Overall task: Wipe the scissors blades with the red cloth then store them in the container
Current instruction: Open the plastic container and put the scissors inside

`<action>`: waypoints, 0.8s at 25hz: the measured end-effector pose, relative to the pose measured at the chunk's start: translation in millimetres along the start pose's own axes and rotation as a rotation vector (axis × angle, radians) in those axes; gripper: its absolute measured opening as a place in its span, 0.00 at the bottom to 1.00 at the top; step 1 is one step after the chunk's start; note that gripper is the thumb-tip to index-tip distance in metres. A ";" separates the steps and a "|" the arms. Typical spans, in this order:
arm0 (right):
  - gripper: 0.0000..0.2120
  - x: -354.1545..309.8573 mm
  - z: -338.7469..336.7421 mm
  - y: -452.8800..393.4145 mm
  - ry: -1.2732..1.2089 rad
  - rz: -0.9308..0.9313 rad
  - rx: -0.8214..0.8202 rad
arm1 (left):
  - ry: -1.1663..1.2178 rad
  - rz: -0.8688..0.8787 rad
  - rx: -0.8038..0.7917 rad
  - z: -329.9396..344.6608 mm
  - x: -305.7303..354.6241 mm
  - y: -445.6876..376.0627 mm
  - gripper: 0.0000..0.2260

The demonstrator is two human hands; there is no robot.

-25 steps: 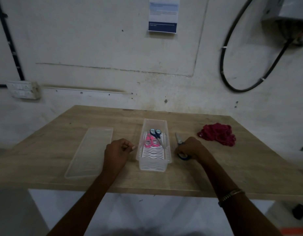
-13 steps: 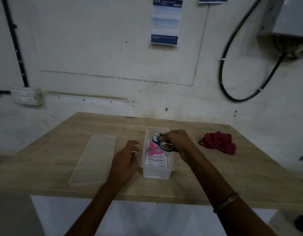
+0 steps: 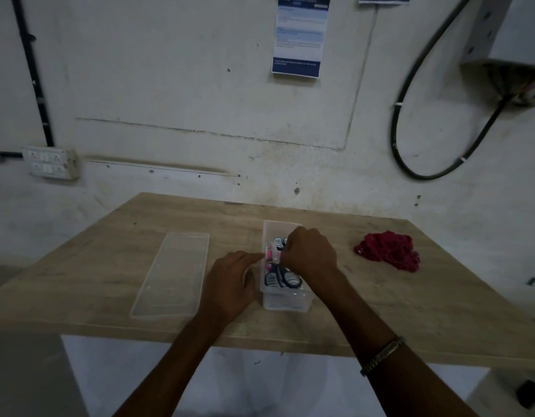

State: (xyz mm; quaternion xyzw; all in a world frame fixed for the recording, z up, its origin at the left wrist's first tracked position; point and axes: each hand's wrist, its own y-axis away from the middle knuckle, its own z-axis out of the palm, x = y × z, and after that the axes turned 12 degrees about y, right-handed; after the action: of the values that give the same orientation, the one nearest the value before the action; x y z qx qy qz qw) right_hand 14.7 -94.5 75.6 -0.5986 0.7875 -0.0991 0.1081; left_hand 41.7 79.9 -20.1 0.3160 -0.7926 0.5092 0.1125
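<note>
Your right hand point(image 3: 310, 255) moved from 3 o'clock into the container point(image 3: 285, 300), fingers closed on stiff, slippery scissors point(image 3: 282, 278) above their handles, while your curled left hand point(image 3: 230, 281) steadied it.

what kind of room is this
Probably a workshop or utility room: a bare wooden table against a stained wall, a thick black cable looping from a wall box, and a posted notice.

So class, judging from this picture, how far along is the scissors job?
Done: the red cloth lies set aside on the table. In hand: the right hand lowers dark-handled scissors into the container, steadied by the left hand. Left: releasing them, perhaps fitting the lid.
</note>
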 end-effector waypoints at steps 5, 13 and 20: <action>0.11 -4.3 -7.2 -2.7 -0.206 -0.115 0.108 | -0.491 -0.626 0.025 -45.3 -19.4 -17.0 0.37; 0.06 -8.5 7.2 7.5 -0.534 -0.279 0.086 | -0.242 -0.992 -0.010 -80.6 -30.8 -16.4 0.49; 0.26 -10.6 -15.6 12.6 -1.061 -0.055 -0.171 | 1.655 -0.966 -0.038 -62.2 69.0 -69.7 0.30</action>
State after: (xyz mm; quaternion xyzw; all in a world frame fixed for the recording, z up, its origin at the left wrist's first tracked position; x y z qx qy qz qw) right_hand 1.3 -80.5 87.5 -0.5934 0.6140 0.2787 0.4395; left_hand 22.2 88.1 94.0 0.1468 -0.2539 0.4568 0.8398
